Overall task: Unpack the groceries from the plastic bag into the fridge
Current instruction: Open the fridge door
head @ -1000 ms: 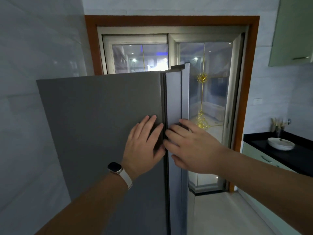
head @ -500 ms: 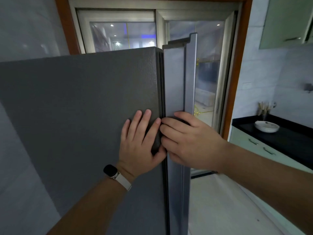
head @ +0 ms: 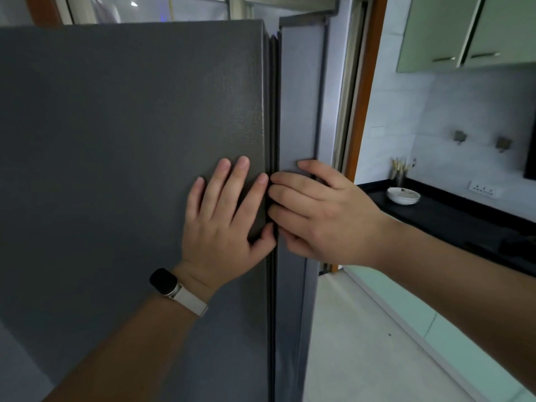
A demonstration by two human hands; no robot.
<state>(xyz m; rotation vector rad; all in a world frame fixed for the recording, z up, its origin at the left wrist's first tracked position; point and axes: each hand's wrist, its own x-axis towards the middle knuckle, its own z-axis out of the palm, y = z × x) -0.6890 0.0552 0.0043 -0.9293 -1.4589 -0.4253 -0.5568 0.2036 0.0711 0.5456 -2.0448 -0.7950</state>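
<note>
A dark grey fridge point(head: 116, 140) fills the left half of the view, seen from its side. Its lighter grey door point(head: 298, 97) stands edge-on to the right of a dark seam. My left hand point(head: 220, 227), with a watch on the wrist, lies flat on the grey side panel, fingers straight and thumb at the seam. My right hand point(head: 324, 216) grips the door's edge, its fingertips curled into the seam and thumb on the door's outer face. No plastic bag or groceries are in view.
A black counter point(head: 449, 219) runs along the right wall, with stacked white bowls point(head: 403, 195) and a chopstick holder point(head: 400, 172) on it. Pale green cabinets point(head: 464, 30) hang above. A pale floor point(head: 362, 343) lies between fridge and counter. A wooden door frame point(head: 365, 97) stands behind the fridge.
I have moved closer, so the fridge looms larger. Both hands stay at the seam, and the right hand's fingers have curled deeper round the door edge.
</note>
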